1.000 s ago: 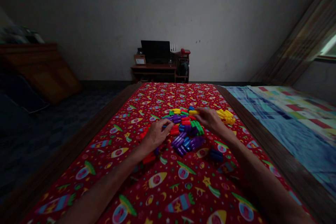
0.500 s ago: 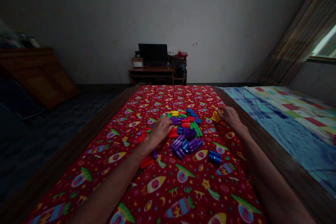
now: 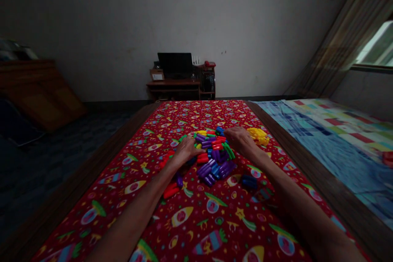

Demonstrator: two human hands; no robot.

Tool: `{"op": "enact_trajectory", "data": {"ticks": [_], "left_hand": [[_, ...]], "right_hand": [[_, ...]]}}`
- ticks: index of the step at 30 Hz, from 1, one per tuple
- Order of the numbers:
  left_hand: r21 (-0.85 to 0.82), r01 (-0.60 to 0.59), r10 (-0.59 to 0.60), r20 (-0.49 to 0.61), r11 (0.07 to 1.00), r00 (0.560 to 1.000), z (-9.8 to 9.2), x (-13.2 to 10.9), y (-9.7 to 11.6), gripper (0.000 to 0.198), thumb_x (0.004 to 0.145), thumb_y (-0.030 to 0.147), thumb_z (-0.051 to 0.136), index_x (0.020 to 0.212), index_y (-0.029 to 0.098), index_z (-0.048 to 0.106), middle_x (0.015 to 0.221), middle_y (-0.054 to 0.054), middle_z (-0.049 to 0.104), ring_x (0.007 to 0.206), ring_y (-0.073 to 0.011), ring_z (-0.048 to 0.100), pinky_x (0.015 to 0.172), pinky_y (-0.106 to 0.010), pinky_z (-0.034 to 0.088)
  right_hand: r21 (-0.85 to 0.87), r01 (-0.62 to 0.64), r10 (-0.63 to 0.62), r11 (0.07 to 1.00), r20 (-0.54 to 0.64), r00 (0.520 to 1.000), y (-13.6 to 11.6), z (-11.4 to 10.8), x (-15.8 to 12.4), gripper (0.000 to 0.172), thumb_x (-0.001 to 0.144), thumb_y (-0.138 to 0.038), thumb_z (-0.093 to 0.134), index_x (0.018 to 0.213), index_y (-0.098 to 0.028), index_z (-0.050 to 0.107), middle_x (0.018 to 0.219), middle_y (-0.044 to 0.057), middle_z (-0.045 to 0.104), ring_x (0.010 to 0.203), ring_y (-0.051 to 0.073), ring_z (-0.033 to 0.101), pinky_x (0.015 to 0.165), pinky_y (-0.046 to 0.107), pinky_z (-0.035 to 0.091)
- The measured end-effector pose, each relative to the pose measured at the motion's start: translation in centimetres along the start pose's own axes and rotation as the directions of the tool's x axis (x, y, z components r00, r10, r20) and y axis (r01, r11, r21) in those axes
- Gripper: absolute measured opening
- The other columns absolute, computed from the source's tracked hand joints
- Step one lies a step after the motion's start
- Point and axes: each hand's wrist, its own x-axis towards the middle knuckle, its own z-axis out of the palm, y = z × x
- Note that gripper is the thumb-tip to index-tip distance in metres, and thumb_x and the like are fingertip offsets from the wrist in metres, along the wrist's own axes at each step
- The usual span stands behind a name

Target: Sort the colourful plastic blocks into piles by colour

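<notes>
A pile of small, glossy tube-shaped plastic pieces lies on the red patterned cloth (image 3: pixel 184 233), with purple pieces (image 3: pixel 207 169) at its near side and red pieces (image 3: pixel 217 145) in its middle. My left hand (image 3: pixel 185 150) rests at the pile's left edge, thumb spread away from the fingers, with no piece visibly gripped. My right hand (image 3: pixel 240 137) is over the pile's right side, beside the green pieces (image 3: pixel 229 150); its fingertips are hidden. To its right sits a separate yellow cluster (image 3: pixel 258 136), apart from the hand.
A dark blue piece (image 3: pixel 249 181) lies alone at the near right. Red pieces (image 3: pixel 170 190) lie at the near left. Wooden edges (image 3: pixel 303 172) border the cloth, and a bed (image 3: pixel 325 139) adjoins on the right. Against the wall stands a desk with a monitor (image 3: pixel 175 64).
My right hand has moved left from the yellow pieces to the pile's right side, leaving the yellow cluster in view. My left hand's thumb has spread out. The view has shifted slightly.
</notes>
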Motion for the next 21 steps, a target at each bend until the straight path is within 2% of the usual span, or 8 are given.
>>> {"op": "enact_trajectory", "data": {"ticks": [2, 6, 10, 13, 15, 17, 19, 21], "left_hand": [[0.028, 0.008, -0.008, 0.011, 1.0, 1.0, -0.4, 0.2, 0.2, 0.028, 0.062, 0.037, 0.076, 0.081, 0.018, 0.07, 0.082, -0.004, 0.066, 0.084, -0.021, 0.06, 0.071, -0.026, 0.046], [0.105, 0.105, -0.113, 0.069, 0.989, 0.991, -1.3, 0.0, 0.4, 0.022, 0.065, 0.039, 0.069, 0.068, 0.017, 0.066, 0.063, 0.002, 0.059, 0.063, -0.016, 0.055, 0.057, -0.024, 0.039], [0.082, 0.114, -0.119, 0.055, 0.99, 0.991, -2.1, -0.6, 0.6, 0.022, 0.069, 0.037, 0.063, 0.077, 0.017, 0.067, 0.064, 0.001, 0.062, 0.062, -0.0156, 0.055, 0.056, -0.024, 0.039], [0.013, 0.055, -0.056, 0.011, 0.998, 0.998, -2.9, -1.2, 1.3, 0.026, 0.072, 0.033, 0.06, 0.09, 0.016, 0.068, 0.079, -0.002, 0.069, 0.07, -0.0177, 0.061, 0.064, -0.026, 0.045], [-0.035, -0.026, 0.026, 0.005, 0.999, 1.0, -3.6, -1.5, 2.2, 0.028, 0.074, 0.029, 0.058, 0.097, 0.017, 0.068, 0.089, -0.004, 0.072, 0.076, -0.0186, 0.064, 0.07, -0.027, 0.048], [-0.063, -0.102, 0.104, 0.027, 0.993, 0.994, -4.1, -1.8, 3.1, 0.028, 0.076, 0.028, 0.058, 0.101, 0.019, 0.069, 0.094, -0.004, 0.073, 0.081, -0.0191, 0.065, 0.074, -0.028, 0.049], [-0.052, -0.145, 0.148, 0.053, 0.988, 0.988, -4.4, -2.0, 3.8, 0.027, 0.076, 0.026, 0.059, 0.099, 0.02, 0.07, 0.095, -0.004, 0.073, 0.084, -0.0195, 0.066, 0.078, -0.027, 0.05], [-0.012, -0.146, 0.146, 0.046, 0.989, 0.988, -4.8, -2.0, 3.7, 0.026, 0.074, 0.023, 0.06, 0.097, 0.021, 0.071, 0.097, -0.004, 0.073, 0.087, -0.0205, 0.066, 0.081, -0.028, 0.049]], "right_hand": [[0.016, 0.062, -0.062, 0.998, 0.028, 0.998, -1.3, 0.4, 0.0, 0.023, 0.087, -0.007, 0.044, 0.077, -0.014, 0.064, 0.076, 0.008, 0.065, 0.068, 0.015, 0.055, 0.065, 0.026, 0.032], [0.042, 0.179, -0.181, 0.983, 0.05, 0.982, -2.8, 1.8, 0.0, 0.022, 0.087, -0.007, 0.045, 0.077, -0.015, 0.064, 0.072, 0.007, 0.064, 0.063, 0.014, 0.053, 0.063, 0.025, 0.033], [0.068, 0.194, -0.199, 0.979, 0.07, 0.978, -3.0, 2.7, 0.0, 0.022, 0.085, -0.007, 0.046, 0.08, -0.014, 0.065, 0.073, 0.008, 0.066, 0.065, 0.015, 0.056, 0.063, 0.026, 0.04], [0.173, 0.206, -0.194, 0.963, -0.083, 0.977, -3.0, 2.9, -0.3, 0.024, 0.091, -0.017, 0.045, 0.104, -0.014, 0.065, 0.099, 0.013, 0.068, 0.087, 0.02, 0.062, 0.077, 0.031, 0.047], [0.251, 0.23, -0.177, 0.94, -0.217, 0.96, -3.0, 3.2, -0.6, 0.036, 0.094, -0.027, 0.047, 0.127, -0.015, 0.054, 0.126, 0.018, 0.059, 0.112, 0.025, 0.056, 0.091, 0.038, 0.046], [0.329, 0.267, -0.187, 0.906, -0.255, 0.949, -3.1, 3.6, -0.8, 0.046, 0.094, -0.033, 0.048, 0.136, -0.016, 0.044, 0.136, 0.019, 0.05, 0.123, 0.026, 0.049, 0.097, 0.04, 0.043], [0.421, 0.268, -0.209, 0.867, -0.181, 0.961, -3.1, 4.0, -0.9, 0.043, 0.093, -0.03, 0.049, 0.134, -0.016, 0.047, 0.125, 0.017, 0.059, 0.111, 0.024, 0.057, 0.089, 0.036, 0.047], [0.48, 0.196, -0.187, 0.855, -0.068, 0.98, -3.0, 4.2, -0.7, 0.034, 0.092, -0.026, 0.051, 0.123, -0.014, 0.056, 0.101, 0.013, 0.068, 0.087, 0.02, 0.064, 0.075, 0.029, 0.047]]}}
